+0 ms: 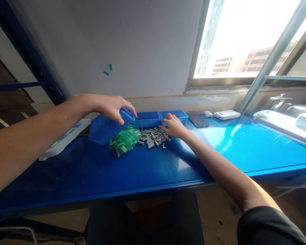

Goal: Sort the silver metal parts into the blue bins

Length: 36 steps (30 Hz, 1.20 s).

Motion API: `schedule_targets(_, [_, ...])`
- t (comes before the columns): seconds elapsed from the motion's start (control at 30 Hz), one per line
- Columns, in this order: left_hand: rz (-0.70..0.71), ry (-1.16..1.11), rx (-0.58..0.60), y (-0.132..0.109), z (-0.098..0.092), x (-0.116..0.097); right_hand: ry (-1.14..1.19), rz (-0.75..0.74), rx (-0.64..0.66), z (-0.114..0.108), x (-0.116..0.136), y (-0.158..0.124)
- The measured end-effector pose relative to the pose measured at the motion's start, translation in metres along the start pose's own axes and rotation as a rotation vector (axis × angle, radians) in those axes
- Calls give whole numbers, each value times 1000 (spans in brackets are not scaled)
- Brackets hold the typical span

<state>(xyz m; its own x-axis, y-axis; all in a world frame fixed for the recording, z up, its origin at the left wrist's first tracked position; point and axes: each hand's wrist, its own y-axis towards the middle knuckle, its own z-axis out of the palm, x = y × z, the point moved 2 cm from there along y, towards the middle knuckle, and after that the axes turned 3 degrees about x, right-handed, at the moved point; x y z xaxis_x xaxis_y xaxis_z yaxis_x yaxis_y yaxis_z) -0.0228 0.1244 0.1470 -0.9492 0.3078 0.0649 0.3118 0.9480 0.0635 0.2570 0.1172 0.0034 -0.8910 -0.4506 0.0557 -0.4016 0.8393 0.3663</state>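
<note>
My left hand (pixel 114 108) is closed on the rim of a blue plastic bin (pixel 102 130), which is tilted on its side. Green plastic bags (pixel 124 140) with small pieces inside lie on the table against the tilted bin. Just right of them is a loose pile of small grey metal parts (pixel 154 137), cylinders among them. My right hand (pixel 173 126) hovers at the pile's right edge, fingers bent and apart, with nothing visible in them. It partly covers a second blue bin (pixel 182 117) behind it. Another blue bin (pixel 146 119) stands beside that one, behind the pile.
Along the back of the blue table (pixel 148 173) lie a dark flat device (pixel 199 119) and a white power bank (pixel 226 115). A white object (pixel 66 139) lies left, behind my left forearm. Metal shelf posts rise at both sides. White items sit far right.
</note>
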Motion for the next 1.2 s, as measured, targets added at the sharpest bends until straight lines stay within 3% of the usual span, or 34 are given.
schedule_targets(0.07, [185,37,188,8,-12,0,-7,2,5,0,0,0])
schedule_targets(0.13, [275,87,214,8,-30,8,-13,2,15,0,0,-1])
schedule_targets(0.2, [215,132,80,2,-42,26,-16,1,24,-1,1,-1])
schedule_targets(0.27, [55,158,-119,-11,-37,51,-18,-1,29,-1,3,-2])
schedule_targets(0.33, [-128,133,-313,-26,-14,78,-25,-2,29,-2,4,-2])
schedule_targets(0.37, [-178,117,-341,-32,5,89,-28,-1,30,-3,5,-2])
schedule_targets(0.47, [-201,11,-342,-36,67,111,-34,0,37,-4,7,-2])
schedule_targets(0.57, [-175,-124,-365,-20,111,119,-31,3,37,-4,7,-3])
schedule_targets(0.7, [-94,-164,-185,3,134,115,-16,26,6,-3,6,-3])
schedule_targets(0.83, [-136,-92,-234,8,130,102,7,73,-72,0,6,0])
schedule_targets(0.9, [-92,-86,-265,12,128,85,18,66,-111,3,7,5])
schedule_targets(1.0, [6,-91,-190,21,130,51,34,32,-112,9,10,15])
schedule_targets(1.1, [-59,-68,-71,28,134,24,28,-28,-70,16,12,23])
schedule_targets(1.2, [-96,-83,-80,25,135,10,44,-67,-101,20,9,24])
